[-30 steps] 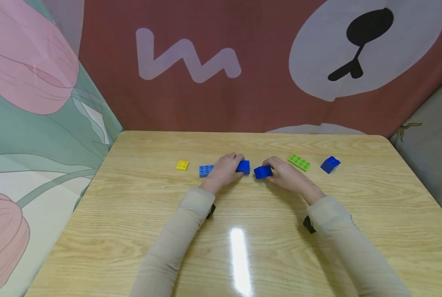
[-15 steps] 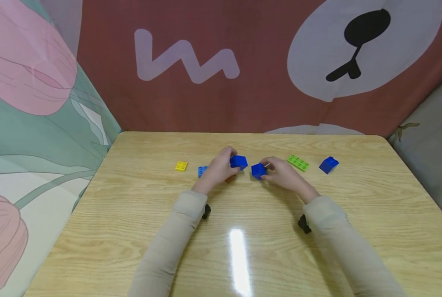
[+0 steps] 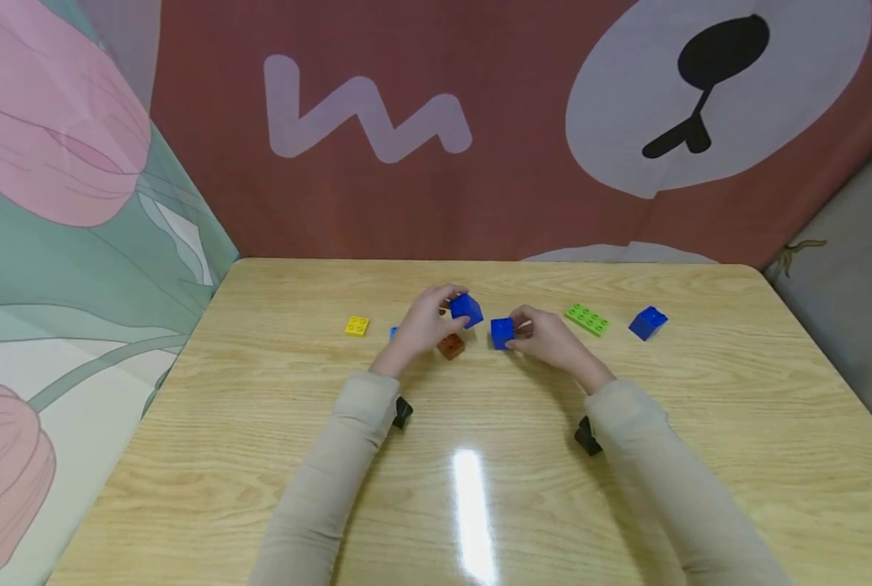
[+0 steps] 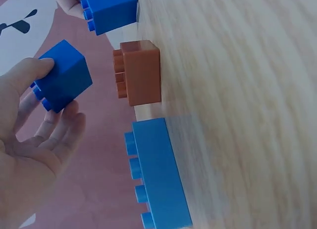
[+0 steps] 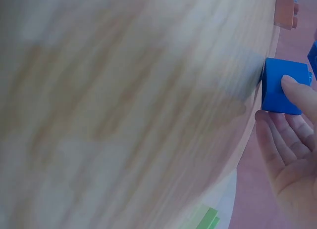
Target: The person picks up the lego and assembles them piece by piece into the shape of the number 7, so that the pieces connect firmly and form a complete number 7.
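Note:
Between thumb and fingers my left hand (image 3: 424, 321) pinches a blue toy brick (image 3: 466, 310), tilted and raised off the table, its studs toward the palm in the left wrist view. A second blue brick (image 3: 502, 334) is pinched by my right hand (image 3: 547, 335), thumb on one face in the right wrist view. The two bricks are a small distance apart. Below the left hand a brown brick (image 3: 451, 346) stands on the table. A long lighter blue brick (image 4: 161, 174) lies beside it, mostly hidden behind the left hand in the head view.
Left of the hands lies a flat yellow brick (image 3: 357, 325). A flat green brick (image 3: 586, 319) and another blue brick (image 3: 648, 323) lie to the right. All rest on a wooden table (image 3: 523, 488), its far edge against a printed curtain (image 3: 377, 203).
My left hand has lifted its blue brick and tilted it, moving slightly left and uncovering the brown brick. My right hand has turned its blue brick and shifted a little left.

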Tool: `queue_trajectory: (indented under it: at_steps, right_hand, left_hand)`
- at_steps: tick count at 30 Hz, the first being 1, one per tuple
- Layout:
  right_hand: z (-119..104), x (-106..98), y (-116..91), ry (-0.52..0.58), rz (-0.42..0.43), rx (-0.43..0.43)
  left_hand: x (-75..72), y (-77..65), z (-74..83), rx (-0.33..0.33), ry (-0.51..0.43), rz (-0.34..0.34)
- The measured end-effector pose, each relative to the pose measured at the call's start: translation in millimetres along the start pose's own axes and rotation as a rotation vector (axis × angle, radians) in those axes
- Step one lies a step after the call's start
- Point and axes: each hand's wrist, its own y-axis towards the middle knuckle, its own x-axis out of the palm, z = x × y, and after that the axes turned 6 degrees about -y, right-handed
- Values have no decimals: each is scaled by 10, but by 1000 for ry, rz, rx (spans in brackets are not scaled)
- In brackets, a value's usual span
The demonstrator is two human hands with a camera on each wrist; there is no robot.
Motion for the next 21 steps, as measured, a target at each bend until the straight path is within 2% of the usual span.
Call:
queue_trajectory:
  at_steps: [6,14,21]
  right_hand:
    - [-40,52,45,37,-16,-12]
    - [-111,75,46,60,-39,-12]
    - [-134,38,21,122,36,-44]
  left_hand:
    - [-28,-5,19,-78,-103,41]
    - [-44,-19,30,-41,-74,38]
    - [-27,-16,49,-34,-75,28]
